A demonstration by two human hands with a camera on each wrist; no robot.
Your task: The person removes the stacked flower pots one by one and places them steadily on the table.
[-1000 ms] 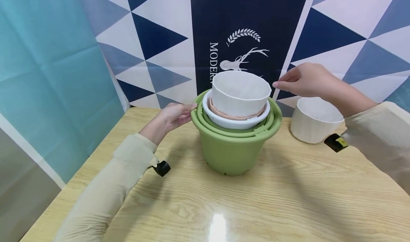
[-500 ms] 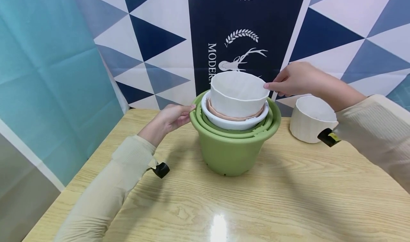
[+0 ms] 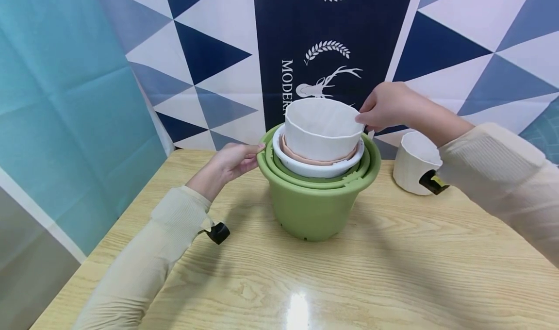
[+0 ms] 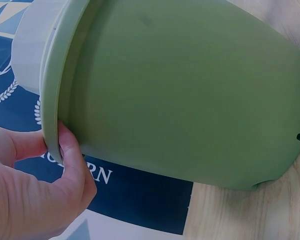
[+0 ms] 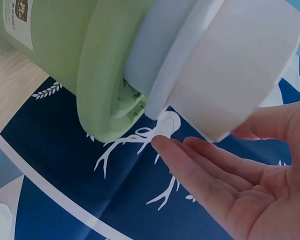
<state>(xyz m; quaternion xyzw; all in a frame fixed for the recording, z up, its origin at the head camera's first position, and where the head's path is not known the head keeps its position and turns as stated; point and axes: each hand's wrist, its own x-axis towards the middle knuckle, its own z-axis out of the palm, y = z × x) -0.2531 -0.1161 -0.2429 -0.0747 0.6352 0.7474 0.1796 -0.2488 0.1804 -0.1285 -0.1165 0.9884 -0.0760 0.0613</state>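
A nested stack of plant pots stands upright on the table. Its outer green pot (image 3: pixel 312 213) holds another green pot, a white pot (image 3: pixel 307 169), a pinkish pot (image 3: pixel 291 151) and a faceted white pot (image 3: pixel 323 143) on top. My left hand (image 3: pixel 233 161) pinches the outer green rim at its left side, with thumb and finger on either side of that rim in the left wrist view. My right hand (image 3: pixel 390 107) is at the right rim of the top white pot. Its thumb (image 5: pixel 250 126) reaches behind the rim; its fingers stay extended outside, with a narrow gap showing.
Another faceted white pot (image 3: pixel 403 172) sits on the wooden table (image 3: pixel 244 281) to the right of the stack, partly hidden by the right sleeve. A patterned cloth backdrop (image 3: pixel 218 53) rises close behind. A teal cloth (image 3: pixel 65 102) hangs along the left side.
My right hand has moved left from beside the stack to the top white pot's rim. My left hand keeps its pinch on the green rim, and the stack stays in place.
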